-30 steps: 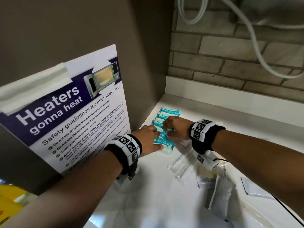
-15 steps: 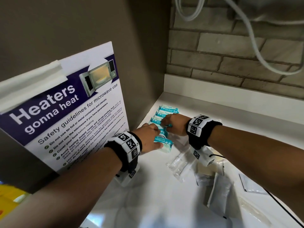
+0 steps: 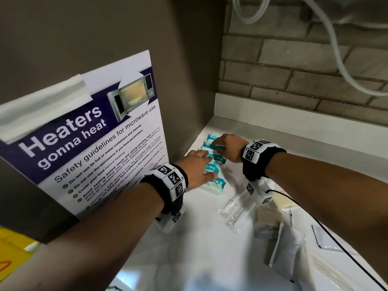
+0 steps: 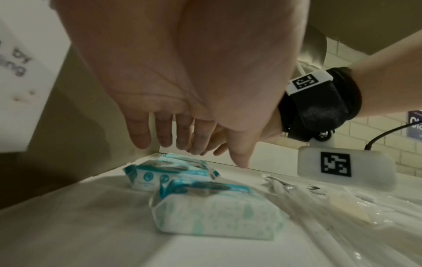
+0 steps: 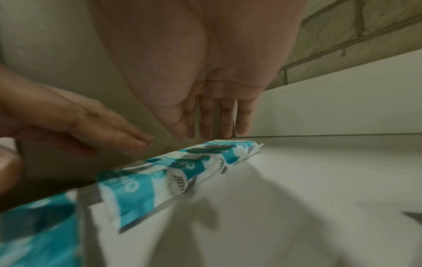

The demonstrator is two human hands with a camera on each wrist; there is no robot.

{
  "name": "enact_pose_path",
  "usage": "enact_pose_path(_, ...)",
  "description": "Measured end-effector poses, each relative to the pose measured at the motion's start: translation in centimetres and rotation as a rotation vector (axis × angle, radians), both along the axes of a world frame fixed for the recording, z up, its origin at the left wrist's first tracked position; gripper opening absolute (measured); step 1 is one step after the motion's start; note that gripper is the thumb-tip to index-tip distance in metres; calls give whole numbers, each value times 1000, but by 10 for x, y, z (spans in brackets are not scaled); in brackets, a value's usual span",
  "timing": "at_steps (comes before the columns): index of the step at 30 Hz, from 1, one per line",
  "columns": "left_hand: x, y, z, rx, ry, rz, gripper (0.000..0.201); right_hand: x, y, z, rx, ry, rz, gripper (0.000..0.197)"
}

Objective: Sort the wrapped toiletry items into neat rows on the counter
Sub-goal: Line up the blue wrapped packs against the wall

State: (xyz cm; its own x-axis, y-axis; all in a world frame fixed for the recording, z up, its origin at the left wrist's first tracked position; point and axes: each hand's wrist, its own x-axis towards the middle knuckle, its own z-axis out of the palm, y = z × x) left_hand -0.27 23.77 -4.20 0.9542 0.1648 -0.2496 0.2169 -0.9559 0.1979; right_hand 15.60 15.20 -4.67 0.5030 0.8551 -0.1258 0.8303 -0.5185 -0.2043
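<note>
Several teal-and-white wrapped packs lie in a row on the white counter, running from the far left corner toward me. My left hand hovers flat over the near and middle packs, fingers straight. Over the far packs, my right hand reaches with straight fingers, their tips at the farthest pack. Neither hand grips anything.
A microwave safety poster leans on the left wall beside the row. Clear-wrapped items and white sachets lie loose on the right of the counter. A brick wall with white cables backs the counter.
Both hands have slid farther along the row toward the back corner; the nearest teal pack now lies uncovered behind the left hand.
</note>
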Motion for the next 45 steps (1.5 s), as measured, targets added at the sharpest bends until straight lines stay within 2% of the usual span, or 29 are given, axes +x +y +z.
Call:
enact_pose_path(3,14,-1,1,1,65,16,72,11,4,-1,-54,12,-65,42)
enact_pose_path(8,27,-5,-4,53,215,12,73,13,6,-3,-176,-51,-9,46)
enact_pose_path(17,28,-5,-6,44,269,14,74,15,7,-7,-199,-47,-15,50)
enact_pose_path(24,30,-3,-7,52,273,1,73,16,10,-11,-216,-59,-17,49)
enact_pose_path(30,29,-3,-5,54,261,-4,73,13,8,-10,-217,5,-19,54)
enact_pose_path(33,23,-1,-2,-1,188,18,75,4,5,-3,-118,34,17,57)
enact_pose_path(35,14,-1,3,-46,98,28,74,-5,3,1,-64,43,60,52)
enact_pose_path(38,-5,-6,12,-67,9,-20,64,-18,-1,3,-34,80,115,46)
enact_pose_path(41,-24,-15,14,-36,29,-84,57,-26,-6,-3,-85,117,125,52)
enact_pose_path(45,-39,-27,7,28,136,-139,61,-36,-14,-8,-129,123,80,47)
